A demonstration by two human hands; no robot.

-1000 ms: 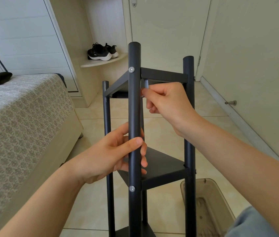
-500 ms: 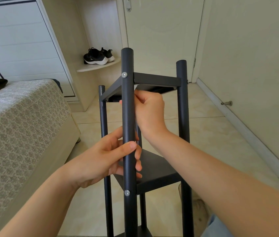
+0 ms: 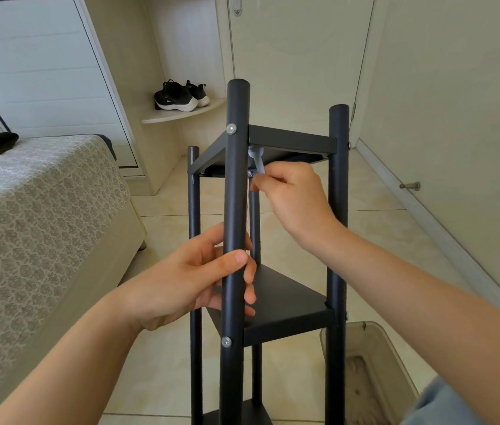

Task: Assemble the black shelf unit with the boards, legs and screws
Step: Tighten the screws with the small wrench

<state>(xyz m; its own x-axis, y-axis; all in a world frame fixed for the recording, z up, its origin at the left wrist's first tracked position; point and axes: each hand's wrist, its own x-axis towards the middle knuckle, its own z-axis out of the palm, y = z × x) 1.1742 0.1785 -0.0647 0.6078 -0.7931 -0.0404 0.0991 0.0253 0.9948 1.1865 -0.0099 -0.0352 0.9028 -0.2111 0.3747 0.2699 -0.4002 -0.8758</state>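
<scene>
The black shelf unit stands upright on the tiled floor, with round black legs and square black boards. My left hand wraps around the near leg between the top board and the middle board. Silver screw heads show on that leg at both boards. My right hand reaches between the legs just under the top board and pinches a small silvery tool, which looks like a hex key. Its tip points up at the board's underside by the near leg.
A bed with a patterned cover runs along the left. A translucent plastic bin sits on the floor at the lower right beside the shelf. Black sneakers rest on a corner shelf behind. A door and a wall with a doorstop close the right side.
My right hand has shifted right and turned, and the silvery tool now shows under the top board. My left hand keeps its hold on the near leg.
</scene>
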